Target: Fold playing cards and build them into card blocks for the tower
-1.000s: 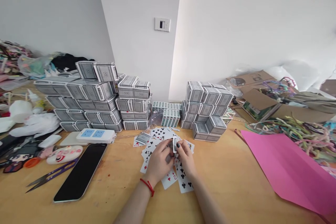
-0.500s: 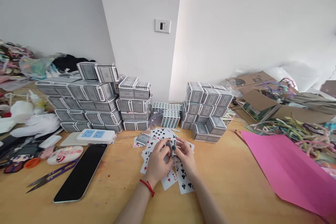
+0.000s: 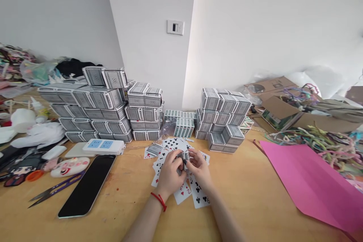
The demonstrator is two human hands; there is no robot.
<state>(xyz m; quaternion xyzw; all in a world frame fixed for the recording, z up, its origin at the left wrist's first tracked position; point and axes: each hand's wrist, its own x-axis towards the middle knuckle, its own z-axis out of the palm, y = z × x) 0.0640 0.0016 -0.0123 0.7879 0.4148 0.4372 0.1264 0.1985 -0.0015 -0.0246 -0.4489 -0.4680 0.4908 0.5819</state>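
Above a spread of face-up playing cards [image 3: 198,196], my left hand [image 3: 169,172] is closed on a folded playing card [image 3: 184,155] with a grey patterned back. My right hand [image 3: 200,169] pinches the same piece from the other side, its thumb pressed against the front. Fingers cover much of it, so whether it is one card or several cannot be made out. A small folded grey card piece [image 3: 154,149] lies on the cards just left of my hands.
Stacked blocks of folded cards stand in a left group [image 3: 109,100], a middle stack [image 3: 144,115] and a right stack [image 3: 222,115]. Boxed decks [image 3: 184,126] sit between them. At left lie a phone [image 3: 87,187], thread snips [image 3: 56,189] and a power strip [image 3: 104,146]. Pink paper [image 3: 309,177] is at right.
My right fingers have shifted slightly left, and the right thumb has moved over the held card's edge. The card now looks turned a little. The surrounding objects stay where they were.
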